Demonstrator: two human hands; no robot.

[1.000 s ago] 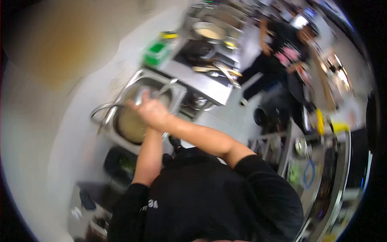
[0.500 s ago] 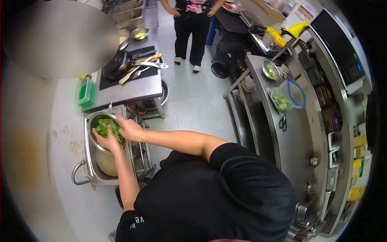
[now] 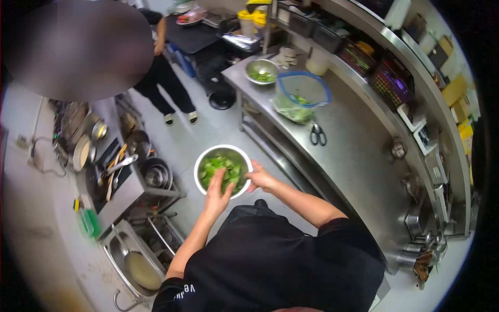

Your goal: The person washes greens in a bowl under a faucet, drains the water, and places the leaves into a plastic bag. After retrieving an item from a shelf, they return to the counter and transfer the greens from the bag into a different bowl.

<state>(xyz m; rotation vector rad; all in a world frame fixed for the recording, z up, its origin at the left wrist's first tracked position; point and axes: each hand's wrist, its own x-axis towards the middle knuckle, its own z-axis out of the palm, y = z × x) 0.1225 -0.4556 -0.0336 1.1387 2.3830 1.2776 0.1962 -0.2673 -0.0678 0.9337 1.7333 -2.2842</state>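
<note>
A round metal bowl [image 3: 224,150] of green leaves [image 3: 231,165] hangs over the floor in front of my body. My right hand [image 3: 260,177] is closed on the bowl's right rim. On the leaves inside lies my left hand [image 3: 216,195], its fingers stretched out and apart. Whether any leaves are pinched there is hidden. To the right, on the steel counter, stand a smaller bowl with greens [image 3: 261,76], a blue-rimmed plastic bag of greens [image 3: 296,109] and black-handled scissors [image 3: 318,135].
The steel counter [image 3: 358,151] curves along my right under shelves with baskets [image 3: 383,81]. A sink [image 3: 115,249] is at lower left, near a stove with pans [image 3: 80,152]. Another person [image 3: 165,86] stands beyond the bowl.
My body has turned right, away from the sink. Both hands and the bowl of leaves have moved from over the sink to the aisle near the counter.
</note>
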